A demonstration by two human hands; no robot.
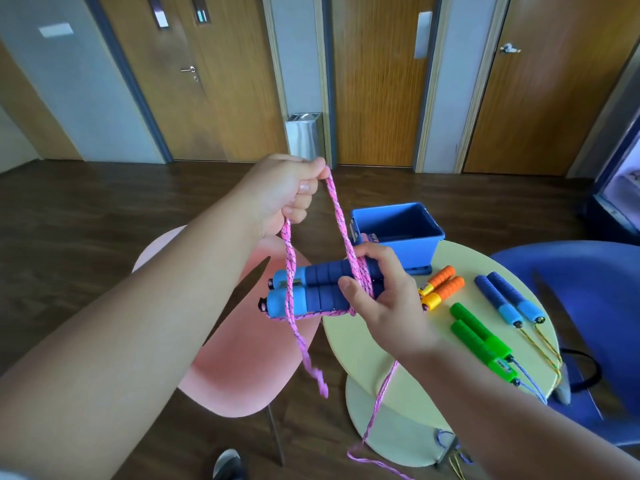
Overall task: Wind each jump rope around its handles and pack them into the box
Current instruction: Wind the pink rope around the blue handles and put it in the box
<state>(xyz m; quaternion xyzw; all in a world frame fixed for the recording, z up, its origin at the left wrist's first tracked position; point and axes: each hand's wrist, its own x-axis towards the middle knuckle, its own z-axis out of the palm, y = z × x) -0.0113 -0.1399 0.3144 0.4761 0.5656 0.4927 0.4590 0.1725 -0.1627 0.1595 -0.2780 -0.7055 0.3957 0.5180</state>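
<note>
Head view: right hand (381, 296) clamps pair of blue foam-covered handles (318, 289) mid-air; left hand (287, 192) pinches pink braided cord (337, 216), lifted in loop above them, few turns wound on. Cord looks soft, light, prone to slacken; best held close to handles, kept taut. Blue plastic box (419, 251) just behind, on round yellow table (363, 341).

We see our left hand (287, 192) up high, pinching a loop of the pink braided rope (337, 216). Our right hand (384, 292) grips two blue foam handles (322, 285) side by side, with the pink rope wound around them near our fingers. Behind them, an open blue plastic box (415, 251) stands on the round pale yellow table (363, 341). On the table lie a pair of orange handles (443, 287), a pair of green handles (479, 337) and another pair of blue handles (502, 299). A pink chair (242, 375) is below our hands.
</note>
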